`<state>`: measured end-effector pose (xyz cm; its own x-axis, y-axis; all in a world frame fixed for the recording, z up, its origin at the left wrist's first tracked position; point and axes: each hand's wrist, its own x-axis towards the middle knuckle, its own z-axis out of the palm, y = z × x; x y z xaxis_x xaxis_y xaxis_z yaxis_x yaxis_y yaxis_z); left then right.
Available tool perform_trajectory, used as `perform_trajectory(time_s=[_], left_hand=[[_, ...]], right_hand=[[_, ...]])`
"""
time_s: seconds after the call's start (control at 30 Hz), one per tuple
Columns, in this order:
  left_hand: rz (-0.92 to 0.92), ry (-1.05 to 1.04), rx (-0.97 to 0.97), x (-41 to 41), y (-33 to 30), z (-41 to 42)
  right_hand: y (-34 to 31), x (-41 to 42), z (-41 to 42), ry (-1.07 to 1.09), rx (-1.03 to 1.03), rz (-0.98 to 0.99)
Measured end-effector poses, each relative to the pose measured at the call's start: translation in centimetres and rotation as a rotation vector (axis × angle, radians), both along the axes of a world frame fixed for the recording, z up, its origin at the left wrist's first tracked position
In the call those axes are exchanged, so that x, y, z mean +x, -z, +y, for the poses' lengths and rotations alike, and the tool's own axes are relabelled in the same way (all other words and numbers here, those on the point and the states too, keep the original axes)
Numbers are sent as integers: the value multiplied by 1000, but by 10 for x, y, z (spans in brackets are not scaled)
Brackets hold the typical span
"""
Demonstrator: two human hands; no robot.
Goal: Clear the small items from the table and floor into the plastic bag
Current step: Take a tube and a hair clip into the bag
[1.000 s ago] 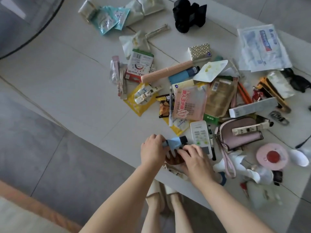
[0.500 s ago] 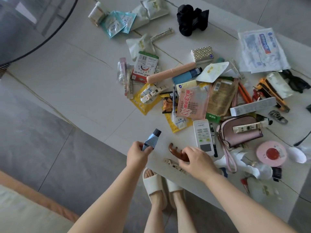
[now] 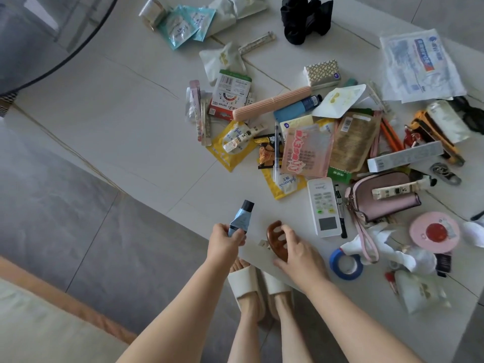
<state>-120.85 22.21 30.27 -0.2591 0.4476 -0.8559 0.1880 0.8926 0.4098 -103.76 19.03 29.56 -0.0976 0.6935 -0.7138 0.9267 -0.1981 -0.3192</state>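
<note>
My left hand [image 3: 225,242] grips a small light-blue tube with a dark cap [image 3: 240,218], held upright above the near edge of the white table [image 3: 131,121]. My right hand [image 3: 298,251] rests on a brown wooden comb-like massager [image 3: 275,235] lying at the table edge, with fingers curled over it. A small pale item [image 3: 263,243] lies just left of the massager. Many small items are heaped across the table: a white remote [image 3: 323,205], yellow sachets [image 3: 230,145], a pink pouch [image 3: 385,196], a blue tape roll [image 3: 346,263]. No plastic bag is recognisable in view.
My feet in white slippers [image 3: 246,286] stand on the grey floor [image 3: 65,218] under the table edge. A black cloth bundle [image 3: 303,18] and a clear packet [image 3: 421,65] lie at the far side. A beige cushion edge [image 3: 39,323] is at lower left.
My hands, together on the blue tube, parted: the left lifted the tube away to the left, and the right settled on the brown massager.
</note>
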Motion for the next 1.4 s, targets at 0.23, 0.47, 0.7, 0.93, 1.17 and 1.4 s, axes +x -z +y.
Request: perform_trajectory(time_s=[0.23,0.47,0.7,0.93,1.17,1.4], left_hand=[[-1,-43,-5,-8,-5,4],[-63,-72,14,1,-17,17],[-63,-106,44,4,-39,63],[251,176,236,9,-31,157],[487,435,241,17,0,191],[355,321,143,20,-8,178]], right_hand=[[-4,3,24,283,168,89],[-18,-2,46,1099,-277,705],[-41,3,65,1134,-256,762],[-44,9,99,1177,-183,803],[-38,6,114,1203,-256,851],[-49,6,123,1156,-288,837]])
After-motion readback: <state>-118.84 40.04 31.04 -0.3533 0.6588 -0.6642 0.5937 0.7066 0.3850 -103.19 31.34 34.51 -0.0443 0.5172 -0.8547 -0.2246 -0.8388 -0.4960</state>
